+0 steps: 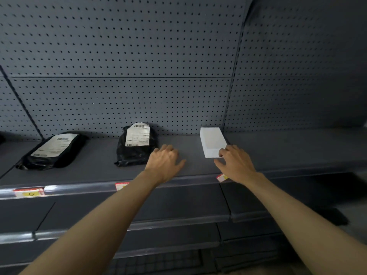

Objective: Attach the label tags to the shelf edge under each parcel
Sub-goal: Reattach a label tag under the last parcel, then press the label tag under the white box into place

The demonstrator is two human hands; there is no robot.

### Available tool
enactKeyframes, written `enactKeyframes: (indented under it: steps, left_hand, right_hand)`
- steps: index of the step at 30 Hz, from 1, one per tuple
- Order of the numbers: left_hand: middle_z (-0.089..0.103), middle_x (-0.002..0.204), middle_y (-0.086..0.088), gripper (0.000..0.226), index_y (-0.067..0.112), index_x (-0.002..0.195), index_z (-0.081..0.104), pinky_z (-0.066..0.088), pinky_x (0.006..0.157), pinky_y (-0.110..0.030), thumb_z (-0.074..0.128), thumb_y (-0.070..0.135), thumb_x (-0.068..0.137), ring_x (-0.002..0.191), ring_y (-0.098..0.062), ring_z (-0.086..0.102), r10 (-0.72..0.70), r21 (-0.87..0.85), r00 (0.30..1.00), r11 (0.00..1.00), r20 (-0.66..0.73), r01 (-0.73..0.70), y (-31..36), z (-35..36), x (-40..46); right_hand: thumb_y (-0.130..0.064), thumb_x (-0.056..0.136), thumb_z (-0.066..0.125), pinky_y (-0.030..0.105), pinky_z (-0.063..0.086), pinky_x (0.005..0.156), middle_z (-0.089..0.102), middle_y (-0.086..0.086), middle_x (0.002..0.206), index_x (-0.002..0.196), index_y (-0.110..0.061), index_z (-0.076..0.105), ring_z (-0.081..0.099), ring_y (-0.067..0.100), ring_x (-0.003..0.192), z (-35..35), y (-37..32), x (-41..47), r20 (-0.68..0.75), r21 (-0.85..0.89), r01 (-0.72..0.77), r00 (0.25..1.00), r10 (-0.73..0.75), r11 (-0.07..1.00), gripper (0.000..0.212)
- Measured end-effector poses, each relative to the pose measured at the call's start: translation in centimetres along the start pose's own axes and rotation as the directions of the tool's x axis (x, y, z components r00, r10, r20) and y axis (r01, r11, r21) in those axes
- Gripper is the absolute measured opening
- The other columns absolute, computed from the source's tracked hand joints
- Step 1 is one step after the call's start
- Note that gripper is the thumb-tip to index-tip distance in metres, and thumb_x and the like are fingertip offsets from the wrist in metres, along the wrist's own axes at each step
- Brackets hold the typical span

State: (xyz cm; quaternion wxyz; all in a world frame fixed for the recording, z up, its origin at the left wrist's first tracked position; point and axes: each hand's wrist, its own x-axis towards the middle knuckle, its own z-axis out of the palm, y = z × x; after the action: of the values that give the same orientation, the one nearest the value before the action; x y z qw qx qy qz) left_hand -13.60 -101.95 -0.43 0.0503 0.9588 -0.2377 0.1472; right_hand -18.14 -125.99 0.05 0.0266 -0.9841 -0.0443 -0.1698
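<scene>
Three parcels lie on the dark shelf (198, 167): a flat black bag (53, 150) at the left, a smaller black bag (137, 145) in the middle and a white box (212, 141) at the right. Red-and-yellow label tags sit in the shelf edge strip: one (29, 192) under the left bag, one (121, 185) partly hidden by my left forearm, one (222, 178) tilted beside my right wrist. My left hand (164, 162) rests palm down beside the middle bag, fingers spread, holding nothing. My right hand (236, 164) touches the box's near corner with spread fingers.
A grey pegboard wall (139, 66) backs the shelf, with an upright post (232, 80) right of the box. Lower shelves (158, 221) step out below, each with a clear edge strip. The shelf section to the right (297, 147) holds nothing.
</scene>
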Motion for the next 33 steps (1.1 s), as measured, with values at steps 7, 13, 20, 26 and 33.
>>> enactKeyframes:
  steps: [7, 13, 20, 26, 33]
  left_hand:
    - [0.064, 0.116, -0.009, 0.042, 0.012, 0.11, 0.064, 0.044, 0.096, -0.041, 0.049, 0.047, 0.092, 0.113, -0.027, 0.055, 0.007, -0.023, 0.998, 1.0, 0.062, -0.006, 8.5, 4.3, 2.7]
    - [0.063, 0.113, -0.009, 0.033, 0.012, 0.105, 0.065, 0.044, 0.094, -0.039, 0.054, 0.041, 0.093, 0.109, -0.027, 0.054, 0.02, -0.001, 0.997, 1.0, 0.071, -0.02, 12.5, 8.5, 4.0]
    - [0.059, 0.113, -0.01, 0.021, 0.011, 0.107, 0.064, 0.042, 0.09, -0.037, 0.055, 0.023, 0.093, 0.106, -0.027, 0.051, -0.031, 0.002, 0.999, 1.0, 0.033, 0.031, 14.8, 10.7, 3.8]
    - [0.055, 0.11, -0.009, 0.017, 0.012, 0.106, 0.062, 0.038, 0.085, -0.035, 0.056, 0.015, 0.091, 0.103, -0.026, 0.047, 0.056, 0.169, 0.995, 0.983, 0.078, -0.068, 14.7, 9.8, 4.2]
    - [0.055, 0.111, -0.008, 0.019, 0.01, 0.108, 0.061, 0.039, 0.087, -0.034, 0.06, 0.015, 0.09, 0.104, -0.025, 0.047, 0.072, 0.198, 0.994, 0.976, 0.081, -0.087, 14.6, 9.8, 4.2]
  right_hand:
    - [-0.032, 0.095, 0.054, 0.031, 0.048, 0.075, 0.061, 0.007, 0.106, 0.111, -0.01, 0.061, 0.055, 0.02, 0.095, 2.1, 7.2, -0.7, 0.044, 0.051, 0.058, 0.997, -0.061, 0.997, 0.029]
    - [-0.025, 0.095, 0.056, 0.029, 0.046, 0.078, 0.06, 0.006, 0.109, 0.114, -0.012, 0.059, 0.054, 0.021, 0.099, 5.2, 9.6, -1.0, 0.041, 0.111, 0.124, 0.991, -0.129, 0.986, 0.024]
    - [-0.016, 0.093, 0.06, 0.028, 0.04, 0.078, 0.061, 0.004, 0.099, 0.098, -0.011, 0.064, 0.053, 0.02, 0.093, 7.1, 10.5, -1.3, -0.016, 0.16, 0.207, 0.978, -0.207, 0.965, 0.008]
    - [-0.014, 0.09, 0.064, 0.025, 0.037, 0.076, 0.06, 0.005, 0.094, 0.092, -0.008, 0.069, 0.051, 0.018, 0.088, 7.6, 10.7, -1.7, -0.047, 0.147, 0.213, 0.977, -0.208, 0.966, 0.009]
    - [-0.01, 0.092, 0.06, 0.031, 0.045, 0.079, 0.064, 0.006, 0.089, 0.09, -0.009, 0.066, 0.053, 0.019, 0.082, 8.1, 10.4, -2.5, -0.047, 0.148, 0.189, 0.982, -0.184, 0.971, 0.006]
